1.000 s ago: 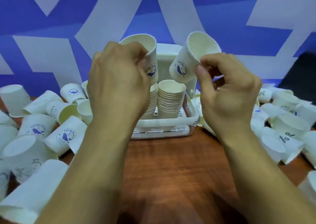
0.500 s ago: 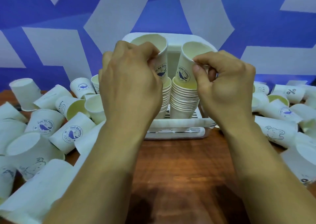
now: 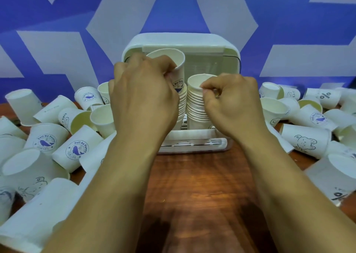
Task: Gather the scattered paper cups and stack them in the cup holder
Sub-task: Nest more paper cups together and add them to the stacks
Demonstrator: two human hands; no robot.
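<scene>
A white cup holder with a raised lid stands at the back of the wooden table. Two stacks of paper cups sit in its tray, a left stack and a right stack. My left hand grips a whale-print paper cup that sits partly sunk into the left stack. My right hand pinches the rim of the top cup, which is seated on the right stack. The lower left stack is mostly hidden behind my left hand.
Several loose paper cups lie in a heap on the left and another heap on the right. The brown table shows between my forearms. A blue and white wall rises behind the holder.
Both hands have lowered their cups onto the stacks. The right cup went from tilted in the air to seated on the right stack; the left cup has dropped towards the left stack.
</scene>
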